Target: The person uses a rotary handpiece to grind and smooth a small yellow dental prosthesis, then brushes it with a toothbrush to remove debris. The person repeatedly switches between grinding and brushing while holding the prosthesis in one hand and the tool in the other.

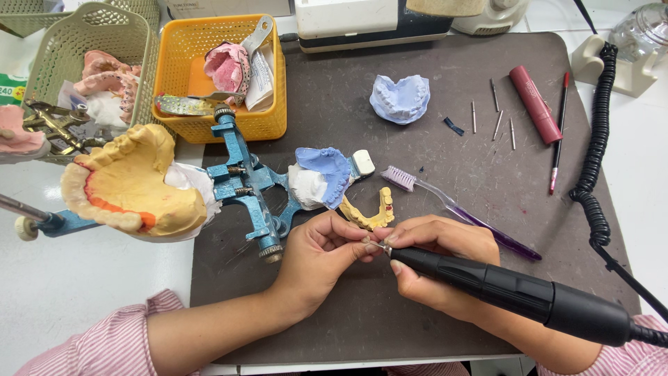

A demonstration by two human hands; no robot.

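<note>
My right hand [435, 261] grips a black rotary handpiece [515, 292] whose metal tip points left. My left hand [323, 254] pinches the small bur at that tip [379, 245] with thumb and fingers. Both hands rest on a dark mat [417, 139]. Just above them lies a yellow dental arch cast [369, 212]. A blue metal articulator [243, 188] holds a blue and white cast [323, 177] and a large yellow cast [129, 184] at the left.
A purple toothbrush [459, 209] lies right of the hands. A pale blue cast [400, 97], several loose burs [497, 115], a dark red tube [534, 104] and a red pen [559, 132] sit further back. A yellow basket [223, 118] and green basket [90, 42] hold casts. A coiled black cord [595, 167] runs right.
</note>
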